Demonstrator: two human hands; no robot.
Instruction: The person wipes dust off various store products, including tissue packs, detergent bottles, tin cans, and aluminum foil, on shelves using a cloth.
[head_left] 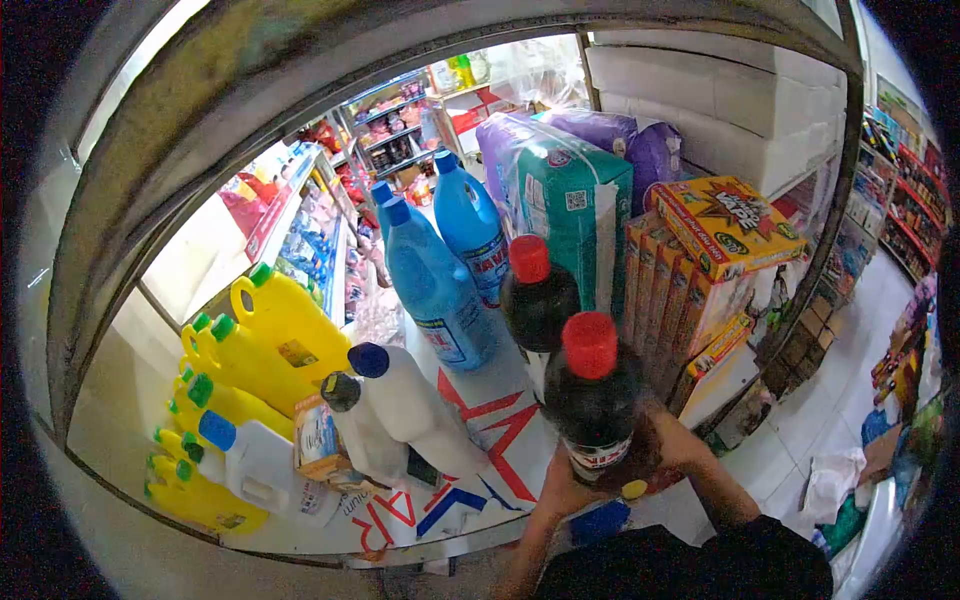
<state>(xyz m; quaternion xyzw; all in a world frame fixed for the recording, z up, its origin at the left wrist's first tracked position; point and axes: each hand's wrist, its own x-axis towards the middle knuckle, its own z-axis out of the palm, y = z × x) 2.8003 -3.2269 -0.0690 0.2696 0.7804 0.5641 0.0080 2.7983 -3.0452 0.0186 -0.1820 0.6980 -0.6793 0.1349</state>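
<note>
Low at the shelf's front edge, both hands grip one dark red-capped bottle (597, 400): the left hand (560, 487) is closed on its base, the right hand (672, 447) wraps its side. It looks not yet set down; a matching second bottle (537, 296) already stands just behind, blue bottles (438, 290) and white jugs (400, 405) further left

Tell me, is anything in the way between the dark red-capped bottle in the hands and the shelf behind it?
Partly. Both hands, left hand and right hand, grip the dark red-capped bottle. Directly behind it stands a second dark red-capped bottle; bare shelf top lies to its left.
</note>
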